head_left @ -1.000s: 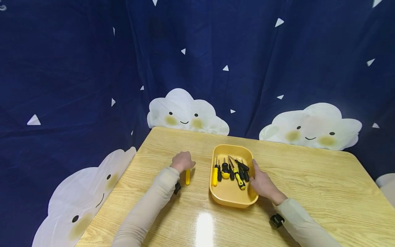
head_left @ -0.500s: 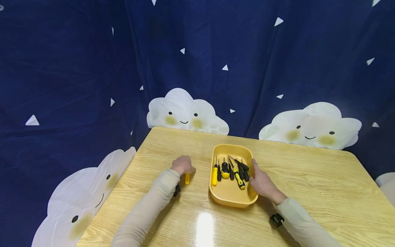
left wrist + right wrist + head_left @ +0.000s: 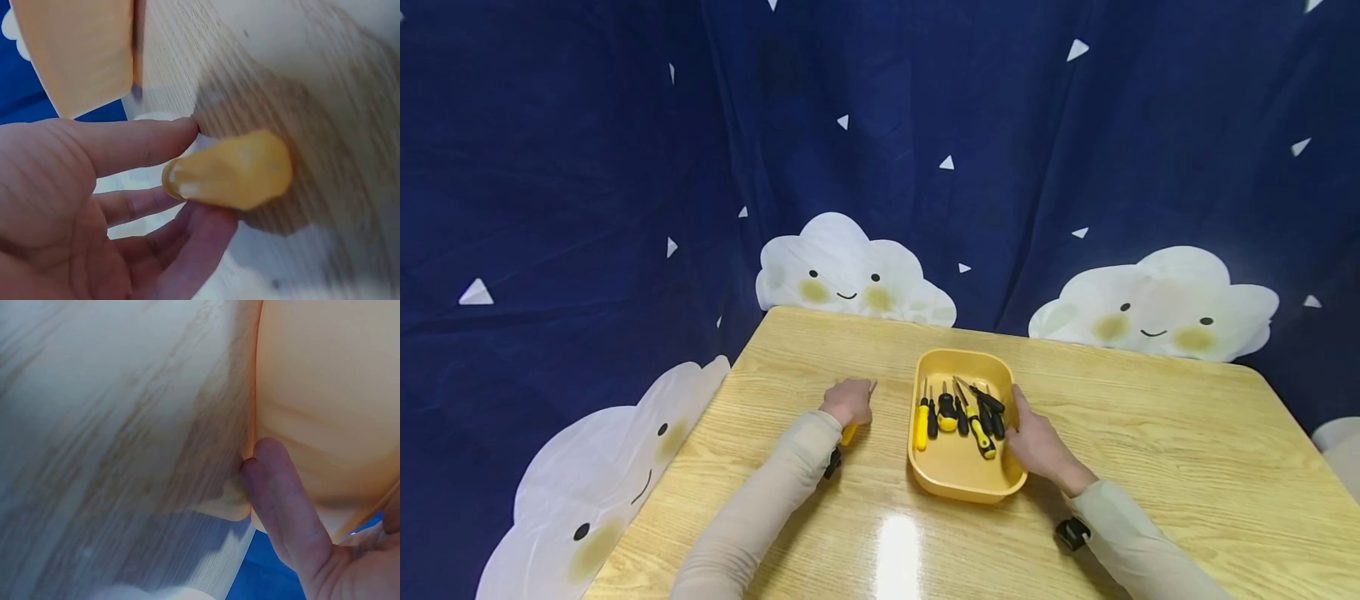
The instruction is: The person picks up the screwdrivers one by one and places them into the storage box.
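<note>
My left hand (image 3: 848, 402) pinches the yellow handle of a screwdriver (image 3: 240, 169) over the table, left of a yellow plastic tray (image 3: 958, 483). In the left wrist view the thumb lies on one side of this handle and the fingers on the other; the shaft is mostly hidden. My right hand (image 3: 1041, 442) holds the tray by its right wall, fingers against the outside (image 3: 281, 500) and thumb near the rim. Inside the tray lie several screwdrivers with black or yellow handles, among them a plain yellow one (image 3: 922, 427), a stubby one (image 3: 947, 417) and a yellow-and-black one (image 3: 981, 435).
The wooden table (image 3: 1150, 433) extends to both sides of the tray. Behind it hangs a dark blue curtain (image 3: 880, 167) with white triangles and smiling clouds. A light glare (image 3: 897, 554) shows on the near tabletop.
The left hand has turned slightly, and the yellow handle under it has swung toward the wrist, with less of it showing. The right hand and the tray stay put.
</note>
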Tool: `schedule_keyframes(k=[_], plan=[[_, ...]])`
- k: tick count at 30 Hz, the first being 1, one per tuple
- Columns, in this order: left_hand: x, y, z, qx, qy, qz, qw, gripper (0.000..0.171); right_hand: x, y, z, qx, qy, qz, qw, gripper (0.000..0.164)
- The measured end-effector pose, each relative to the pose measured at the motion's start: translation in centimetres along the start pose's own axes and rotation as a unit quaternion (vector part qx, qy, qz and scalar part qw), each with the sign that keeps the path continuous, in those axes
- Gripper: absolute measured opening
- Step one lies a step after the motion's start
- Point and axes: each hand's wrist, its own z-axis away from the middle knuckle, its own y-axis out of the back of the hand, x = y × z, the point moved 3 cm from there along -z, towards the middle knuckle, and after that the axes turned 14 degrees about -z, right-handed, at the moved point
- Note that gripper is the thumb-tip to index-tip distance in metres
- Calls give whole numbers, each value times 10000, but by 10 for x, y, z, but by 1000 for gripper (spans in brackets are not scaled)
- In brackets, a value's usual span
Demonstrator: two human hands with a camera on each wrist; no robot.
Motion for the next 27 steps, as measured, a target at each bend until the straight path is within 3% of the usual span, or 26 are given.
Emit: schedule_keyframes(k=[3,8,21,27], plan=[[2,-1,-1,-37,-67,-82,9999,11,0,0,0,-18,-18,-38,10000,73],[3,-3,-2,-62,-230,-73,9997,10,1,0,0,-17,5,1,10000,73],[3,1,-2,-68,-429,593,9973,5,2,0,-1,-29,0,50,10000,72],[3,4,-2,9,-339,837,9959,5,0,0,0,-6,15,1,10000,72]])
